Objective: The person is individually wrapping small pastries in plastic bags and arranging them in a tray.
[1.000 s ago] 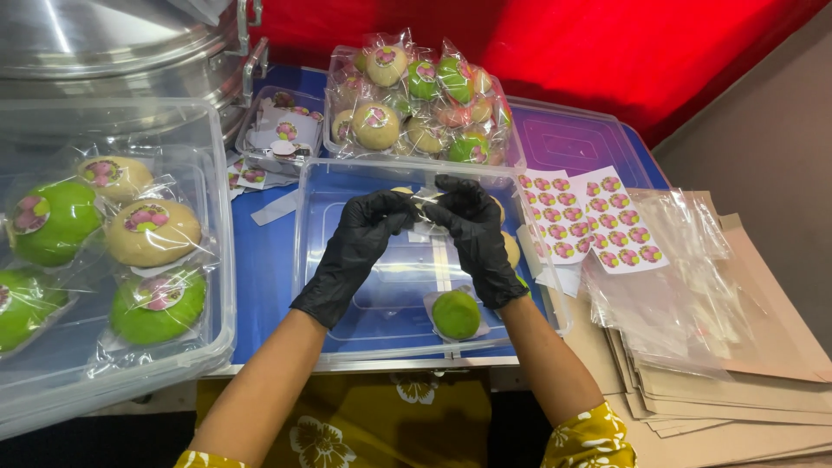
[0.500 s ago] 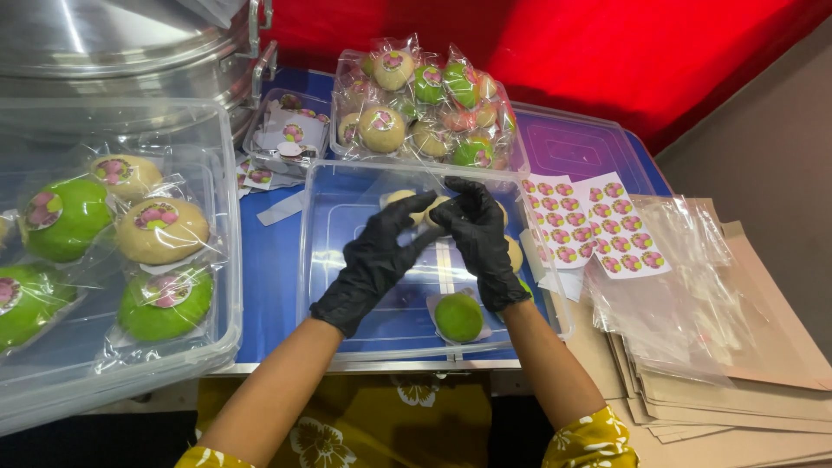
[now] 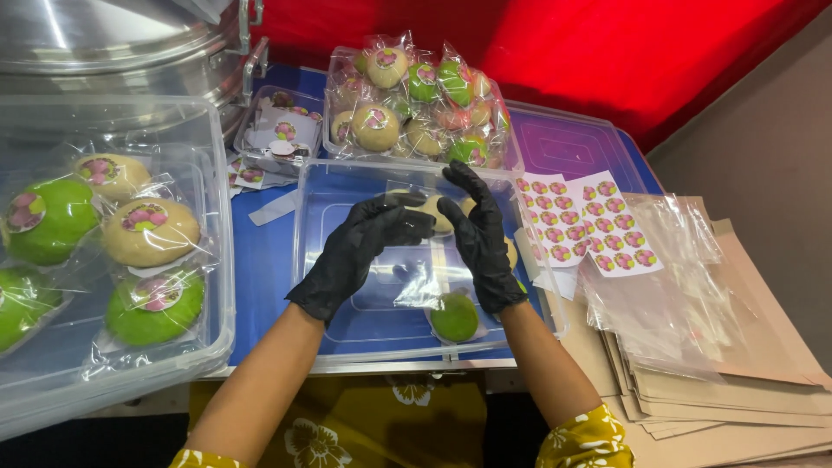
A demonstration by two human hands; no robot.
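Observation:
Both my hands wear black gloves and meet over a clear plastic tub (image 3: 303, 260). My left hand (image 3: 360, 247) and my right hand (image 3: 477, 234) hold a clear plastic bag (image 3: 414, 277) between them; its loose end hangs down into the tub. A beige bun (image 3: 432, 211) sits between my fingertips at the top of the bag. My right hand's fingers point upward against it. A green bun (image 3: 455, 318) on a paper square lies in the tub near its front edge. More beige buns lie partly hidden behind my right hand.
A clear box (image 3: 217, 260) on the left holds wrapped green and beige buns. Another box of wrapped buns (image 3: 416, 104) stands behind the tub. Round-sticker sheets (image 3: 589, 221), a stack of clear bags (image 3: 667, 286) and brown paper (image 3: 763, 364) lie right. A steel steamer (image 3: 113, 43) stands back left.
My hands have shifted from pinching something small to holding the bun in an opened clear bag, which now hangs down into the tub. My right fingers have straightened upward.

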